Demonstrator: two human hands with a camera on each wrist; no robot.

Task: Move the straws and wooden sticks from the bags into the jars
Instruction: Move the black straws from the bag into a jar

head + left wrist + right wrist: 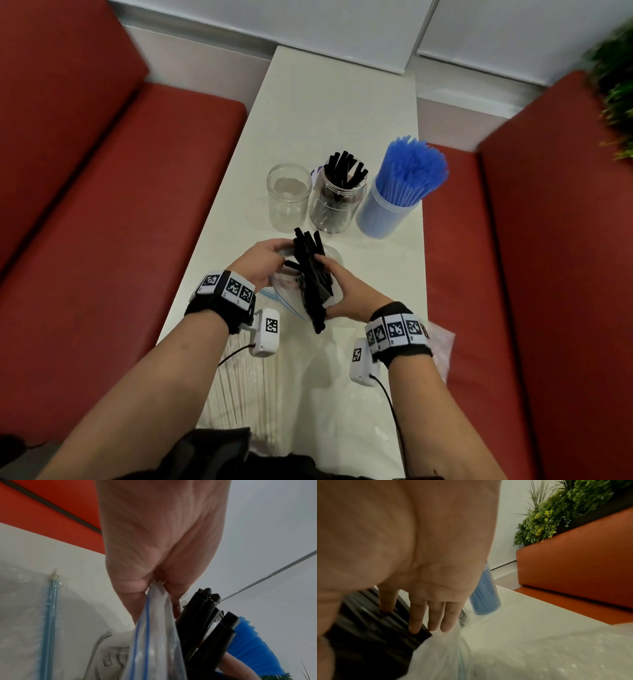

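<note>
My right hand [337, 287] grips a bundle of black straws [310, 274] that sticks halfway out of a clear zip bag [291, 294]. Its fingers [418, 615] lie across the black straws [373, 628]. My left hand [263, 263] pinches the mouth of the zip bag [154, 635], with the black straws [205, 626] just to its right. Beyond the hands stand three jars in a row: an empty clear jar [288, 197], a jar with black straws [337, 197] and a jar packed with blue straws [399, 195].
A bag of pale wooden sticks [250, 387] lies on the white table [329, 113] under my left forearm. Another clear bag [440, 346] lies by my right wrist. Red benches [102, 205] run along both sides. A green plant [556, 511] sits behind the right bench.
</note>
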